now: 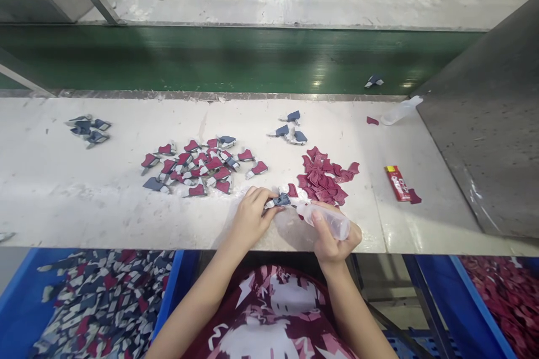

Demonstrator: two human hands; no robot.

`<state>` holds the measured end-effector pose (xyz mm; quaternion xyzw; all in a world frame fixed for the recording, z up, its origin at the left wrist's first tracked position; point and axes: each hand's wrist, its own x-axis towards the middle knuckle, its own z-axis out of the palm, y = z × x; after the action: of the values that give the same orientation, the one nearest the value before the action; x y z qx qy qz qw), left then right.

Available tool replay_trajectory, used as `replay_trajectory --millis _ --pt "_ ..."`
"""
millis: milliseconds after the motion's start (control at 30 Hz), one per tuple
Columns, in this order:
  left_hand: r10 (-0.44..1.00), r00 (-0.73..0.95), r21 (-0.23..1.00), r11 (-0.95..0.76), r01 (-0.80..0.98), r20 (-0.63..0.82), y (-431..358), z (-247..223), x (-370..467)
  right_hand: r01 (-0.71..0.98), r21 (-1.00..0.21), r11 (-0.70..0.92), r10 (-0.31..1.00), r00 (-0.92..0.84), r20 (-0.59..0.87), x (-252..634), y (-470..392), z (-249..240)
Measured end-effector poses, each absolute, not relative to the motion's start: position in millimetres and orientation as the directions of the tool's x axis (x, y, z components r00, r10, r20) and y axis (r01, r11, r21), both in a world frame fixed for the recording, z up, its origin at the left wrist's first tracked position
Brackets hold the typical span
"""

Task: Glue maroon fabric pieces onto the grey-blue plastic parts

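Between thumb and fingers, my left hand [251, 214] pinches a small dark blue and white plastic part [281, 199] just above the white bench. My right hand [337, 242] is wrapped round a translucent squeeze bottle [326, 220], tilted so its nozzle points left at the part. Whether the tip touches it I cannot tell. A single maroon piece [292, 190] lies just beyond the part. Past the bottle is a heap of flat maroon pieces [322, 176]. Left of it spreads a group of blue-white parts with maroon faces [202, 164].
Blue-white parts lie in small groups, one at centre [290, 128] and one far left [89, 130]. A second bottle [402, 110] and a red packet [397, 184] lie to the right. A green belt [236, 61] runs behind. Blue bins [172, 286] of parts stand below the bench edge.
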<state>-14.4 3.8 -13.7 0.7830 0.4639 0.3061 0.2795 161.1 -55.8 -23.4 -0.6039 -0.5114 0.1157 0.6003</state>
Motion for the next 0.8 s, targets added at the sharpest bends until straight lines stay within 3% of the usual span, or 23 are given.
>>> replay_trajectory --millis 800 --pt "0.902 0.381 0.751 -0.393 0.53 0.203 4.4 -13.7 -15.4 0.483 -0.806 0.341 0.787 0.323 0.526 146.7 -49.1 -20.8"
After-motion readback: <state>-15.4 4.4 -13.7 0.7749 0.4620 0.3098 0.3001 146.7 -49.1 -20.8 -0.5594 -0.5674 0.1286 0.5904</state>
